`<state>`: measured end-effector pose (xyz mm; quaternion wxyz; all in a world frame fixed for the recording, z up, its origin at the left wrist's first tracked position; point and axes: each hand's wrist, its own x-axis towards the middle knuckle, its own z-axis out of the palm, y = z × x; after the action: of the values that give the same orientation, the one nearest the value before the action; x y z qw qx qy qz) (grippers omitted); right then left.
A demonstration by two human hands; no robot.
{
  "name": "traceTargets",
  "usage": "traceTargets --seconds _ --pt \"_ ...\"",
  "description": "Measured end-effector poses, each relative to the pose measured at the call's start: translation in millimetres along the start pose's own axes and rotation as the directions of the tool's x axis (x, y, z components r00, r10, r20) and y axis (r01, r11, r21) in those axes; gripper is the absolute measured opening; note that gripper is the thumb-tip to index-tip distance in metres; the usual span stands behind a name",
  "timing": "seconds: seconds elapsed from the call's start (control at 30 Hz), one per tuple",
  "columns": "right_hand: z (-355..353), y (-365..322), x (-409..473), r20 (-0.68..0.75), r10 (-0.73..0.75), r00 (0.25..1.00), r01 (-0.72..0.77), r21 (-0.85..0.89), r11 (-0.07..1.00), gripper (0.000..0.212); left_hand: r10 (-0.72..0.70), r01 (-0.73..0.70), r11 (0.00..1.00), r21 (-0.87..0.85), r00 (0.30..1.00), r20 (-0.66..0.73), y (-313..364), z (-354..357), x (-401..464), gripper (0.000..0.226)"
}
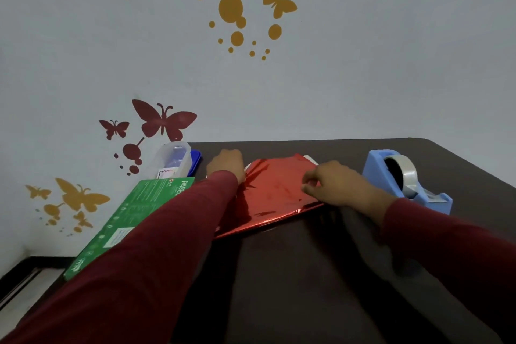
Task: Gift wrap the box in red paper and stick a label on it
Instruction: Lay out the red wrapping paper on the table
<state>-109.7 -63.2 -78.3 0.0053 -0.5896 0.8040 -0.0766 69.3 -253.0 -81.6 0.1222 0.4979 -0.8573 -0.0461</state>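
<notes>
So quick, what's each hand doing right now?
Left hand: curled, pressing the red paper at its left end.
Right hand: pinching the paper's top.

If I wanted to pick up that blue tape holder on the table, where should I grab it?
Probably across the tall back hump of the blue tape dispenser, coming down from above with thumb and fingers on its two flat sides. The low front end carries the cutter, so keep away from it. It stands upright on the dark table, to the right of the right hand.

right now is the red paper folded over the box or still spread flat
Folded over. The red paper drapes over the box, whose white corner shows at the far edge.
</notes>
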Motion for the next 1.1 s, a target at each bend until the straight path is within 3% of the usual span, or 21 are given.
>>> traceTargets --seconds 0.1,0.2,0.3,0.37,0.43,0.53,0.6,0.63,0.7,0.83,0.93,1.03,1.1 --pt "-1 -5 13 -0.145 -0.016 0.989 0.025 0.057 0.998 0.038 0.026 -0.037 0.985 -0.168 0.998 -0.065 1 -7 2 0.017" --pt "-11 -14 27 -0.306 -0.046 0.951 0.074 0.081 0.994 0.061 0.168 -0.219 0.914 -0.342 0.971 -0.173 6 -20 -1 0.024" --pt "-23 -22 39 -0.302 -0.063 0.951 0.067 0.005 0.998 0.077 0.356 -0.43 0.815 -0.389 0.9 -0.251 10 -33 -9 0.025" --pt "-31 -25 41 -0.292 -0.06 0.955 0.053 -0.034 0.998 0.065 0.413 -0.462 0.722 -0.515 0.885 -0.215 9 -41 -13 0.024" --pt "-39 -28 33 -0.312 -0.085 0.946 0.06 -0.089 0.994 0.036 0.41 -0.384 0.633 -0.672 0.903 -0.13 6 -48 -12 0.025" --pt "-48 -31 12 -0.306 -0.089 0.948 0.054 -0.123 0.991 0.006 0.277 -0.039 0.559 -0.828 0.95 0.142 5 -50 1 0.042" --pt "-48 -33 -6 -0.271 -0.089 0.959 0.052 -0.141 0.989 0.008 0.221 0.145 0.693 -0.706 0.89 0.4 4 -42 7 0.048" --pt "-48 -33 -16 -0.242 -0.088 0.966 0.053 -0.147 0.988 0.011 0.215 0.138 0.802 -0.581 0.842 0.496 5 -37 6 0.047" --pt "-49 -33 -34 -0.189 -0.082 0.979 0.057 -0.139 0.989 0.015 0.223 -0.029 0.945 -0.326 0.787 0.576 8 -26 1 0.036" --pt "-52 -36 -67 -0.127 -0.049 0.991 0.028 -0.159 0.987 0.016 0.29 -0.249 0.957 -0.149 0.839 0.461 21 -8 -14 0.037" --pt "-55 -42 -85 -0.04 -0.03 0.999 0.023 -0.153 0.988 0.013 0.243 -0.202 0.969 -0.143 0.885 0.397 25 1 -13 0.044" --pt "-56 -50 -102 0.1 -0.006 0.995 0.018 -0.117 0.993 0.01 0.208 -0.239 0.969 0.065 0.928 0.309 30 5 -14 0.056" --pt "-60 -58 -114 0.273 0.001 0.962 0.041 -0.146 0.988 0.02 0.224 -0.276 0.95 0.145 0.929 0.295 32 7 -14 0.057"
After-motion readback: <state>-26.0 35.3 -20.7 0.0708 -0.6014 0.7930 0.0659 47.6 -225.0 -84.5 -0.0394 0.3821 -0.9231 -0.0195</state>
